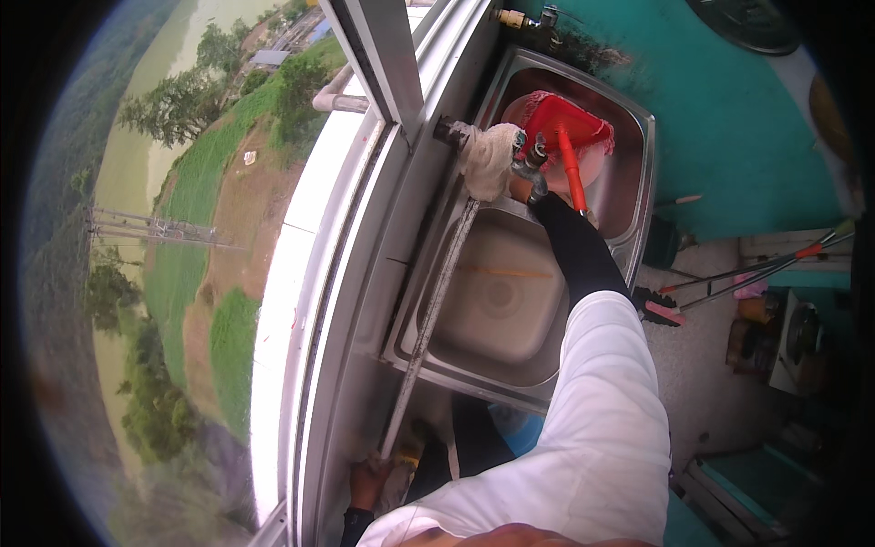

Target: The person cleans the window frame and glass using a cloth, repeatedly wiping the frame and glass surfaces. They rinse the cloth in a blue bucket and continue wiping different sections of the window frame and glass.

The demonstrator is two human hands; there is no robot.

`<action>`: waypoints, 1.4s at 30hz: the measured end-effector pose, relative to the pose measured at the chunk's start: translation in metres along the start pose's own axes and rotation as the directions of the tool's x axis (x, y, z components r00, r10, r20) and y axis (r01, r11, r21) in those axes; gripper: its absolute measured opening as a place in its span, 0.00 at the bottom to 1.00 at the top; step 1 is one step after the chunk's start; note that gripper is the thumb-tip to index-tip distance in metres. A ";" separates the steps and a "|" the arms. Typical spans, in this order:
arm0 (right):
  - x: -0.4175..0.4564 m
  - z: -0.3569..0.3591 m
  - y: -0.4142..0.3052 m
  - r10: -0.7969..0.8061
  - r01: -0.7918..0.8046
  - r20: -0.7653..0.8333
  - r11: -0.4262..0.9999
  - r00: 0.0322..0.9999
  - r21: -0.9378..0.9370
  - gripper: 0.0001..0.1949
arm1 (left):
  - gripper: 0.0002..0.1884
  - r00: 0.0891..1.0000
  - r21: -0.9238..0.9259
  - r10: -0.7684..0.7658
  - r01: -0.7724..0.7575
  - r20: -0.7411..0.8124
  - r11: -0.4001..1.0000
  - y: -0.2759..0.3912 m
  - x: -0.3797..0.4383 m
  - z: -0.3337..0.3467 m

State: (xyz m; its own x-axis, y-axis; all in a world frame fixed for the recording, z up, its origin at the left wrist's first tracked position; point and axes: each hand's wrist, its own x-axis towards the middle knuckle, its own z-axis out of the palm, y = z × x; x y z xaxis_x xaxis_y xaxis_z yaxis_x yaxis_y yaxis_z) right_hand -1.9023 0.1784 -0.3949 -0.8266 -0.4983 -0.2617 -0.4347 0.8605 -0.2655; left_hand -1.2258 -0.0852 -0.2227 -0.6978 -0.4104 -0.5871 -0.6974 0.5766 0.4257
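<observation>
My left hand (367,476), at the lower left, is closed around the lower end of a long worn pole (429,328). The pole slants over the sink's front basin (502,301). At its far end is a bundled pale cloth (489,161), beside the metal faucet (534,179). My right arm, in a white shirt and black undersleeve, reaches across the sink. My right hand (521,189) shows only in part behind the faucet; its grip is hidden. In the far basin (632,174), a red plastic tool (569,130) with mesh edging rests in a pale bowl (588,171).
An open sliding window with a white frame (328,301) runs along the left, overlooking fields and a river. A brass valve (513,18) projects near the teal wall (724,150). Long-handled brushes (663,309) lean at right. A blue basin (523,431) sits below the sink.
</observation>
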 end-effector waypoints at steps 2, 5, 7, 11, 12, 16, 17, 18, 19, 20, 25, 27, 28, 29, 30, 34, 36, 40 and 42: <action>-0.022 -0.019 0.036 0.018 -0.018 -0.032 1.000 0.999 0.013 0.22 | 0.24 0.999 -0.020 0.038 -0.037 0.033 0.999 -0.004 0.011 0.006; -0.048 -0.074 -0.052 -0.003 0.003 -0.001 0.956 1.000 0.294 0.17 | 0.25 0.998 -0.074 -0.065 0.064 -0.016 0.995 -0.013 -0.017 0.003; -0.076 -0.106 -0.026 0.099 -0.039 -0.056 0.759 0.993 0.649 0.14 | 0.25 1.000 -0.030 0.000 0.001 0.015 1.000 -0.021 -0.009 0.009; -0.111 -0.131 -0.028 0.206 0.062 -0.015 -0.221 0.978 0.973 0.14 | 0.25 1.000 -0.122 0.022 -0.019 0.022 0.992 -0.056 -0.014 0.025; -0.125 -0.132 0.001 0.192 0.263 -0.220 -0.234 0.956 0.936 0.17 | 0.25 0.997 -0.151 0.037 -0.026 0.072 0.988 -0.056 -0.003 0.034; -0.180 -0.123 -0.070 0.237 0.223 -0.085 -0.650 0.968 0.727 0.21 | 0.26 0.994 -0.286 -0.005 0.037 0.113 0.958 -0.033 -0.020 0.007; -0.191 -0.117 -0.092 0.247 0.245 -0.102 -0.661 0.964 0.710 0.21 | 0.27 0.994 -0.284 0.013 0.019 0.111 0.959 -0.038 -0.022 0.006; -0.202 -0.113 -0.109 0.267 0.275 -0.123 -0.663 0.956 0.696 0.22 | 0.28 0.992 -0.286 0.042 -0.007 0.116 0.958 -0.043 -0.020 0.007; -0.213 -0.108 -0.120 0.290 0.309 -0.147 -0.661 0.946 0.684 0.22 | 0.28 0.991 -0.270 0.053 -0.018 0.122 0.963 -0.040 -0.022 0.003; -0.218 -0.097 -0.114 0.322 0.339 -0.173 -0.584 0.931 0.737 0.22 | 0.29 0.987 -0.257 0.086 -0.049 0.138 0.965 -0.030 -0.020 0.000; -0.258 -0.068 -0.259 0.267 0.527 -0.666 0.439 0.697 0.727 0.22 | 0.26 0.986 -0.279 0.112 -0.073 0.127 0.958 -0.035 -0.024 -0.006; -0.305 -0.032 -0.328 0.046 0.446 -0.733 0.767 0.679 0.462 0.23 | 0.25 0.982 -0.239 0.168 -0.142 0.091 0.961 -0.041 -0.024 -0.001; -0.332 -0.003 -0.344 -0.105 0.427 -0.708 0.856 0.698 0.293 0.23 | 0.22 0.977 -0.222 0.213 -0.202 0.024 0.954 -0.029 -0.031 -0.005; -0.363 0.022 -0.373 -0.221 0.429 -0.640 0.884 0.736 0.188 0.19 | 0.21 0.979 -0.150 0.206 -0.205 -0.009 0.967 -0.032 -0.035 -0.003; -0.392 0.050 -0.388 -0.355 0.480 -0.598 0.875 0.719 0.057 0.17 | 0.20 0.978 -0.079 0.205 -0.208 -0.046 0.975 -0.037 -0.037 -0.001; -0.340 0.035 -0.362 -0.484 0.468 -0.631 0.859 0.606 -0.209 0.09 | 0.18 0.975 0.048 0.216 -0.214 -0.047 0.976 -0.058 -0.035 0.018; -0.274 -0.019 -0.301 -0.394 0.297 -0.718 0.917 0.574 -0.266 0.07 | 0.18 0.981 0.050 0.191 -0.190 -0.034 0.981 -0.040 -0.041 0.020; -0.231 -0.033 -0.286 -0.325 0.247 -0.751 0.944 0.574 -0.219 0.08 | 0.17 0.991 0.102 0.137 -0.136 0.003 0.985 -0.048 -0.041 0.024; -0.282 0.011 -0.329 -0.360 0.504 -0.785 0.861 0.504 -0.072 0.09 | 0.16 0.994 0.006 0.105 -0.105 -0.018 0.994 -0.063 -0.043 0.019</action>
State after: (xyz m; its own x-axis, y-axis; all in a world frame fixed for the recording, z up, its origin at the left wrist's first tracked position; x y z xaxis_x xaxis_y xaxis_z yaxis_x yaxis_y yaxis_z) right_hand -1.5224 0.0343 -0.2438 -0.5403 -0.4780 0.6925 -0.8165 0.4968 -0.2941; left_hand -1.1490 -0.0902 -0.2378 -0.7702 -0.3599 -0.5265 -0.6190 0.6208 0.4812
